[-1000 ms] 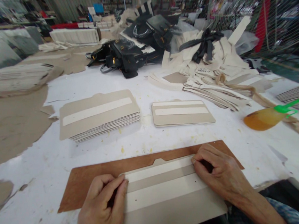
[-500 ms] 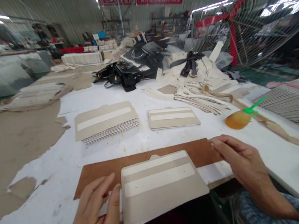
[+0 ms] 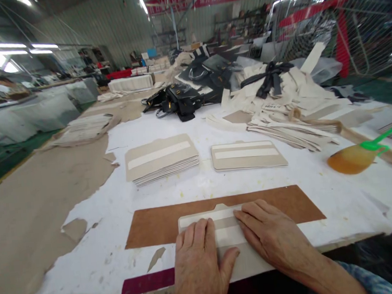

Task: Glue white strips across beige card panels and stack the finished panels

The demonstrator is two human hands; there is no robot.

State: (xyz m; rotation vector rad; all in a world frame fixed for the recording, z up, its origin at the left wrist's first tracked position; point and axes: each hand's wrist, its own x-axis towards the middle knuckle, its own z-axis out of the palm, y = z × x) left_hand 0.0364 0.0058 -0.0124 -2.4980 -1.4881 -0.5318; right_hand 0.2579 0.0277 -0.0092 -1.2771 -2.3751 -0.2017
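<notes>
A beige panel (image 3: 240,258) with rounded corners and white strips lies at the table's front edge, partly over a brown rectangular board (image 3: 158,226). My left hand (image 3: 199,261) rests on the panel's left part, fingers stretched out flat and the thumb apart. Across its upper right part lies my right hand (image 3: 275,234), fingertips pressing down at the white top strip. Both hands cover much of the panel. Behind the board sit a taller stack of similar panels (image 3: 162,156) and a low stack (image 3: 248,156) to its right.
An amber container with a green handle (image 3: 351,160) lies at the right. Black bags (image 3: 178,100) and a heap of cream strips (image 3: 281,98) fill the back. A dark purple strip (image 3: 148,283) lies front left, and beige sheet material (image 3: 75,176) covers the left side.
My right hand has left the board's right end and come onto the panel. My left hand has moved from beside the panel onto it. The view has shifted, so the tabletop things appear farther right.
</notes>
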